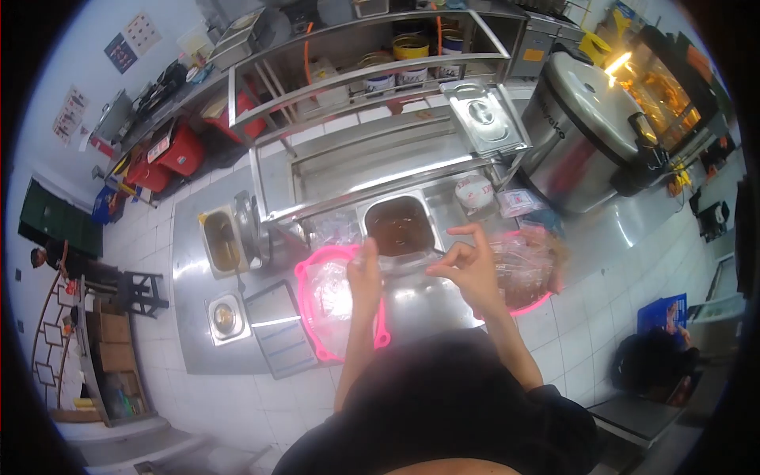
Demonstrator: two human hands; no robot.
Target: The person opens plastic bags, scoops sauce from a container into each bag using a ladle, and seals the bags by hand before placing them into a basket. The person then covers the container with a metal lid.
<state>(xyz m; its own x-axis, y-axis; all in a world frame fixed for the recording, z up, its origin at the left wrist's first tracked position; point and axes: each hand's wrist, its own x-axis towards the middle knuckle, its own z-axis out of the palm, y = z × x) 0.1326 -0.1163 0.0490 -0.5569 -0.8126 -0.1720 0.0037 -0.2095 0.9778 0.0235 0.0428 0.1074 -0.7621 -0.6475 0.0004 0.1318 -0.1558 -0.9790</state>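
Note:
My left hand (365,273) and my right hand (469,266) are raised together over the steel counter (198,317), pinching a small clear plastic bag (406,261) between them. The bag hangs just in front of a steel pan of dark brown sauce (398,225). Under my left hand sits a pink basket (305,294) holding clear plastic bags. By my right hand lies a second pink basket (532,302) with more clear bags. What is inside the held bag is too blurred to tell.
A large steel rice cooker (582,134) stands at the right. Smaller inset pans (224,241) and a lidded pot (225,318) sit at the counter's left. Shelves with tins (410,49) rise behind. Red boxes (182,150) lie at the far left; a person (49,257) sits there.

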